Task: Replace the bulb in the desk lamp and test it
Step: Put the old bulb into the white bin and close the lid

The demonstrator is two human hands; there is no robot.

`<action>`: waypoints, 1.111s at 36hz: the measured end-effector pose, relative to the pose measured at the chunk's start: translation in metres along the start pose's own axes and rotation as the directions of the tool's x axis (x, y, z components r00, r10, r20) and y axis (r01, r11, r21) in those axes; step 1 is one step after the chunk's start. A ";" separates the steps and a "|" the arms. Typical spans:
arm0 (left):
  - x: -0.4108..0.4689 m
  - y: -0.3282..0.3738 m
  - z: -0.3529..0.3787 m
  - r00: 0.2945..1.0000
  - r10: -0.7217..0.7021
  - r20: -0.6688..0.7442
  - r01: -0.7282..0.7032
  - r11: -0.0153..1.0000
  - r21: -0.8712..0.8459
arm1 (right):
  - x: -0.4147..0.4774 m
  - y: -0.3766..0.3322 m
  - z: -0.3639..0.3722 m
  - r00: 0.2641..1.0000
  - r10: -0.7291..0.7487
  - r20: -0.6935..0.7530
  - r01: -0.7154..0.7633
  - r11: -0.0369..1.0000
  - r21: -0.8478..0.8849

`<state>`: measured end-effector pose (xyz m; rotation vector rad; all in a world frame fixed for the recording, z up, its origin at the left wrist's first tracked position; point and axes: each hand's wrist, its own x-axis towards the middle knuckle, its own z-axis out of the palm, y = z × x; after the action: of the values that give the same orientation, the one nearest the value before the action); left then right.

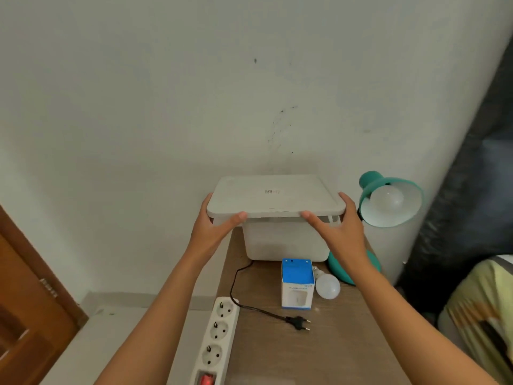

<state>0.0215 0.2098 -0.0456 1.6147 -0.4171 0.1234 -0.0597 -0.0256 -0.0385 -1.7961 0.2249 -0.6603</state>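
Note:
A teal desk lamp stands at the table's back right, with a white bulb in its shade. A loose white bulb lies on the table beside a blue-and-white bulb carton. The lamp's black plug lies unplugged next to a white power strip. A white storage box sits against the wall. My left hand grips the left edge of its lid; my right hand grips the right edge. The lid sits slightly above the box rim.
The wooden table is narrow, with its left edge by the power strip. A white wall rises behind. A brown wooden door is at the left, and a dark curtain and yellowish bedding are at the right.

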 end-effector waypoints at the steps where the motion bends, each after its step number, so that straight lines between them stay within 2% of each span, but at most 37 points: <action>1: -0.012 0.003 0.000 1.000 0.004 -0.001 -0.004 1.000 -0.006 | -0.010 -0.002 -0.005 1.000 -0.005 -0.001 0.005 1.000 -0.011; 11: -0.155 0.002 0.019 0.998 -0.047 0.035 0.045 0.998 0.053 | -0.148 0.016 -0.074 0.999 -0.032 -0.014 0.029 0.990 -0.137; 16: -0.225 -0.029 0.031 0.979 -0.170 0.109 0.152 0.976 0.155 | -0.219 0.050 -0.101 0.998 0.055 0.025 -0.047 0.968 -0.246; 18: -0.242 -0.060 0.055 0.945 -0.286 0.155 0.247 0.941 0.230 | -0.236 0.089 -0.116 0.979 0.202 0.017 -0.186 0.927 -0.326; 24: -0.258 -0.080 0.062 0.915 -0.348 0.204 0.284 0.915 0.284 | -0.249 0.116 -0.128 0.943 0.330 0.051 -0.279 0.862 -0.423; 31: -0.253 -0.101 0.068 0.896 -0.383 0.224 0.279 0.879 0.387 | -0.233 0.138 -0.125 0.906 0.392 0.160 -0.254 0.807 -0.534; 36: -0.258 -0.109 0.061 0.865 -0.430 0.258 0.164 0.730 0.664 | -0.230 0.142 -0.127 0.884 0.382 0.270 -0.142 0.770 -0.623; 40: -0.255 -0.109 0.057 0.860 -0.425 0.283 0.109 0.695 0.711 | -0.225 0.142 -0.122 0.879 0.375 0.294 -0.094 0.742 -0.663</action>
<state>-0.1870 0.2064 -0.2368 2.4378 -0.4897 -0.3725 -0.2857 -0.0673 -0.2196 -2.4560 0.4227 0.0261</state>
